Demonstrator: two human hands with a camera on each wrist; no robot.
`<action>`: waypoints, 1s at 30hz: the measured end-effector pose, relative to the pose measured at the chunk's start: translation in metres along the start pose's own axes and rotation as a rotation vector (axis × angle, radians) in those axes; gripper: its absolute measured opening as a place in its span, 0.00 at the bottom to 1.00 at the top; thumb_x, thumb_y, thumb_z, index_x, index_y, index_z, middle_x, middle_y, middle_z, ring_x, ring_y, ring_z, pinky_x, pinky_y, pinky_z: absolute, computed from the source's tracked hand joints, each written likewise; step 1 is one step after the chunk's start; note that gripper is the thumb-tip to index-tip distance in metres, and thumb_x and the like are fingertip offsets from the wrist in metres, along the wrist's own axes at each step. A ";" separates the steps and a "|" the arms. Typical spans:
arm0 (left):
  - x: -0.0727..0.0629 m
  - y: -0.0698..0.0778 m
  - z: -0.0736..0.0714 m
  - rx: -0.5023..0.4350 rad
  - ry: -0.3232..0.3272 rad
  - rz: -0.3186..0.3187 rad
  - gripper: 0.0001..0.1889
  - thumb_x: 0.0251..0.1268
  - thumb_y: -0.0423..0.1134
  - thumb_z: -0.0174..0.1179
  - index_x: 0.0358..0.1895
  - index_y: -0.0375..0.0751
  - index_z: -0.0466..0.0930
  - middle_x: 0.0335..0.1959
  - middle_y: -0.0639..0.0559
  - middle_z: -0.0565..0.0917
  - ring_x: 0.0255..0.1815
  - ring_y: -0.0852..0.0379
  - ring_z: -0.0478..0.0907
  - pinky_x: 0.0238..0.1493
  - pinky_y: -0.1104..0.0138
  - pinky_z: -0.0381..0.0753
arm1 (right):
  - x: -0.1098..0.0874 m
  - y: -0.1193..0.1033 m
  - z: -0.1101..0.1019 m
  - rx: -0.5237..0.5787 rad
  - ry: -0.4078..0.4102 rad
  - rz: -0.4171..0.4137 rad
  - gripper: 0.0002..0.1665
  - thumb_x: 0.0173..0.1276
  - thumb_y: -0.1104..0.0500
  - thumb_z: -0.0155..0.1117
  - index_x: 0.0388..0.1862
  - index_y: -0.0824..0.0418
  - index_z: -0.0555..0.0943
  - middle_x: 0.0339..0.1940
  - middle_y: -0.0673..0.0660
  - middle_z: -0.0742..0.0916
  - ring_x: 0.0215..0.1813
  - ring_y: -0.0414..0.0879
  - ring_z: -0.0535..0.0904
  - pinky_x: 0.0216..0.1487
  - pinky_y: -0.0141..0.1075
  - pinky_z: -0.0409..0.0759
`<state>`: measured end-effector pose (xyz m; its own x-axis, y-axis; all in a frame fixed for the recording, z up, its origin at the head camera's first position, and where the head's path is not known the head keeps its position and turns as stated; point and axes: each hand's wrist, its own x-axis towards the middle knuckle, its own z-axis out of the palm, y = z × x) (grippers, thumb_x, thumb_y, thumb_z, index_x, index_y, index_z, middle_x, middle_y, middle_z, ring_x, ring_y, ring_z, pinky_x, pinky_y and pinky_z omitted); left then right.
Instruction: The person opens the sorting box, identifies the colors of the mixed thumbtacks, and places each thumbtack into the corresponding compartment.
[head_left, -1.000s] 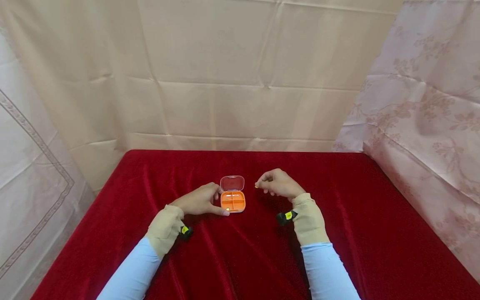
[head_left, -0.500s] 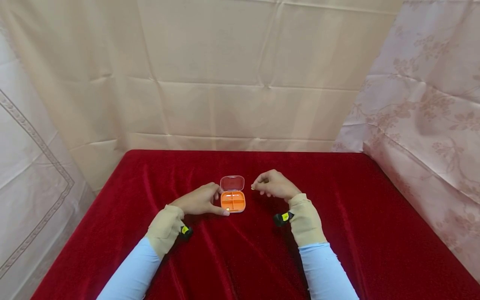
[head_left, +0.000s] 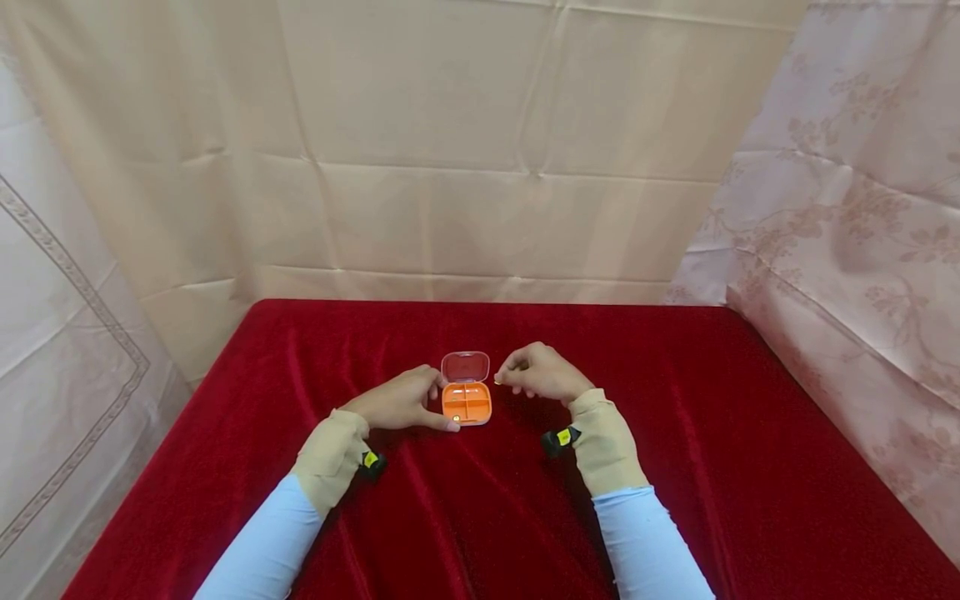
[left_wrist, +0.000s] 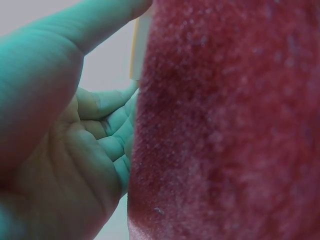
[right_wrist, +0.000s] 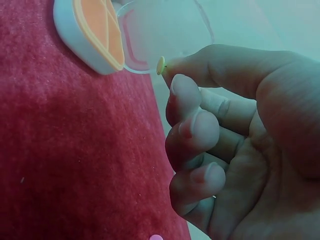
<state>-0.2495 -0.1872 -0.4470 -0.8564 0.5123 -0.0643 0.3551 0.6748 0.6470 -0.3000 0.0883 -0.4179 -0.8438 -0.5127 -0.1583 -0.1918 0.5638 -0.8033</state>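
An orange and white pill box (head_left: pixel 467 404) sits on the table with its clear lid (head_left: pixel 465 367) raised. Its tray is split into compartments; a small yellowish piece (head_left: pixel 455 418) lies in the front left one. My left hand (head_left: pixel 401 400) holds the box at its left side, thumb at the front edge and fingers near the hinge. In the left wrist view the box (left_wrist: pixel 139 47) shows between thumb and finger. My right hand (head_left: pixel 543 372), just right of the lid, pinches a small flat yellow disc (right_wrist: pixel 160 65) with a short dark bit behind it.
Red velvet cloth (head_left: pixel 675 400) with shallow folds covers the table. A pink round piece (right_wrist: pixel 156 237) shows at the bottom of the right wrist view. Beige curtains (head_left: pixel 480 167) hang behind, and a patterned cloth (head_left: pixel 847 208) stands at the right.
My right hand has moved left and slightly nearer, bringing the yellow disc close to the pill box's right side. My left hand and the box have stayed in place.
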 end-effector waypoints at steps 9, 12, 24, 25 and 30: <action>-0.001 0.002 -0.002 0.013 0.007 0.020 0.30 0.55 0.53 0.78 0.51 0.36 0.77 0.38 0.50 0.75 0.37 0.57 0.71 0.41 0.65 0.74 | 0.001 -0.003 0.007 -0.012 -0.020 0.012 0.07 0.73 0.58 0.68 0.39 0.60 0.88 0.26 0.54 0.84 0.26 0.42 0.74 0.28 0.33 0.74; -0.001 0.003 -0.002 0.011 0.008 0.024 0.30 0.55 0.53 0.78 0.50 0.36 0.77 0.38 0.49 0.75 0.38 0.56 0.71 0.41 0.65 0.73 | 0.001 -0.005 0.008 -0.020 -0.022 0.013 0.07 0.73 0.58 0.68 0.39 0.61 0.88 0.25 0.53 0.83 0.25 0.42 0.74 0.28 0.33 0.74; -0.001 0.000 -0.001 0.010 -0.001 0.013 0.30 0.56 0.55 0.78 0.51 0.37 0.77 0.39 0.51 0.75 0.40 0.56 0.72 0.43 0.64 0.75 | 0.004 -0.006 0.012 -0.014 -0.042 -0.008 0.09 0.72 0.57 0.69 0.39 0.63 0.88 0.23 0.53 0.83 0.25 0.42 0.74 0.27 0.33 0.74; -0.001 0.000 -0.001 0.011 -0.001 0.015 0.30 0.56 0.55 0.78 0.51 0.37 0.77 0.39 0.51 0.75 0.40 0.56 0.71 0.43 0.64 0.75 | 0.004 -0.006 0.013 -0.014 -0.043 -0.007 0.09 0.72 0.57 0.69 0.39 0.63 0.88 0.23 0.53 0.83 0.25 0.42 0.74 0.27 0.33 0.74; 0.000 0.000 -0.001 0.019 0.000 0.023 0.30 0.56 0.55 0.77 0.50 0.37 0.77 0.38 0.51 0.75 0.39 0.56 0.71 0.43 0.64 0.74 | 0.004 -0.007 0.014 -0.015 -0.044 -0.011 0.08 0.73 0.58 0.68 0.38 0.62 0.88 0.23 0.53 0.83 0.24 0.42 0.74 0.27 0.33 0.74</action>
<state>-0.2497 -0.1880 -0.4466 -0.8477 0.5281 -0.0497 0.3818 0.6727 0.6338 -0.2950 0.0735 -0.4210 -0.8187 -0.5470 -0.1747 -0.2092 0.5675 -0.7964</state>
